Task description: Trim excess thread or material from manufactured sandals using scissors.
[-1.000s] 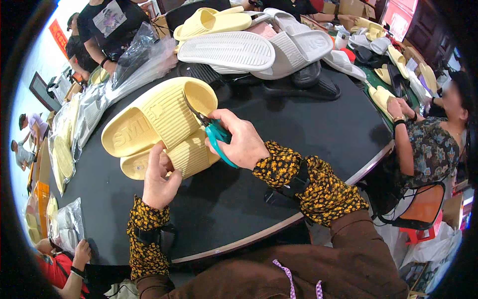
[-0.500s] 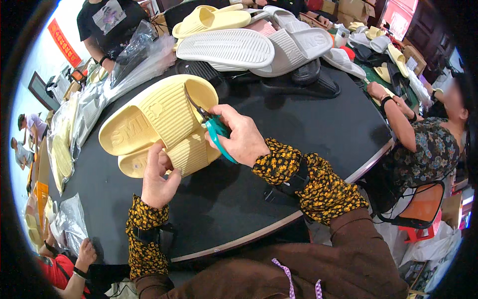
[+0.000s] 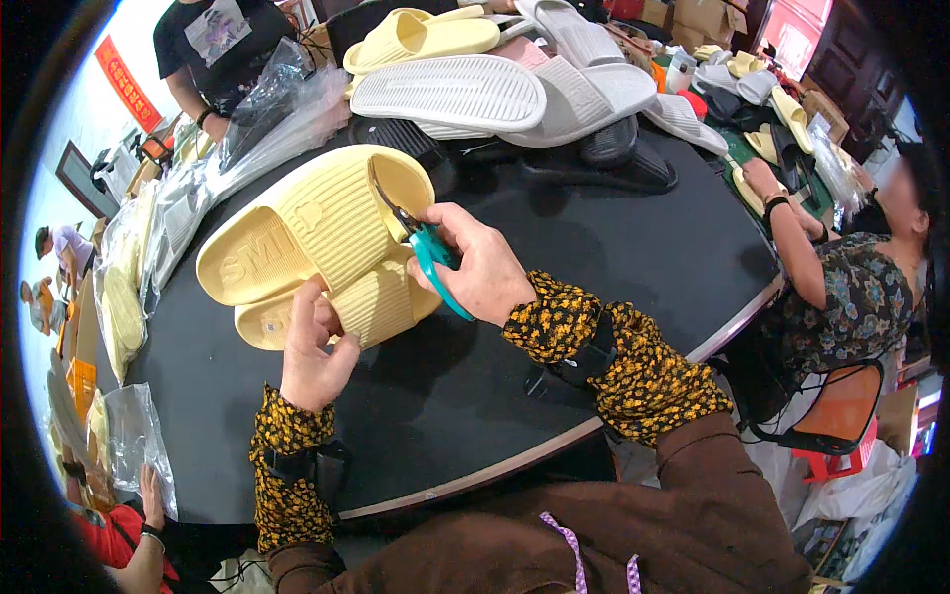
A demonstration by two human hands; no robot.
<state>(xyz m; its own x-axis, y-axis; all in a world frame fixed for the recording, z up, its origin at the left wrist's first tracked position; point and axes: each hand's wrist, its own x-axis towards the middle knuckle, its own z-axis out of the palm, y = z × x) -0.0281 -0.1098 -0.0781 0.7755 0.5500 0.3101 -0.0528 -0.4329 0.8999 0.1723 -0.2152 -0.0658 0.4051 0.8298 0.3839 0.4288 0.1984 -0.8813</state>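
Two yellow slide slippers lie side by side over the black table, the upper one (image 3: 327,223) partly covering the lower one (image 3: 374,309). My left hand (image 3: 319,351) grips the lower slipper at its strap edge, thumb and fingers pinched on it. In my right hand (image 3: 482,262) is a pair of scissors (image 3: 432,259) with teal handles. Their dark blades reach to the edge of the upper slipper's strap, near the toe opening. Whether the blades touch the strap, I cannot tell.
Grey, yellow and black slippers are heaped at the table's far side, a grey one (image 3: 450,91) in front. Plastic-bagged slippers (image 3: 124,297) line the left edge. Co-workers stand or sit around the black table (image 3: 554,366); one handles slippers at the right.
My hands and the slippers have barely moved. At the lower left a co-worker's hand has shifted against a clear bag; the co-worker at right has moved a slipper slightly.
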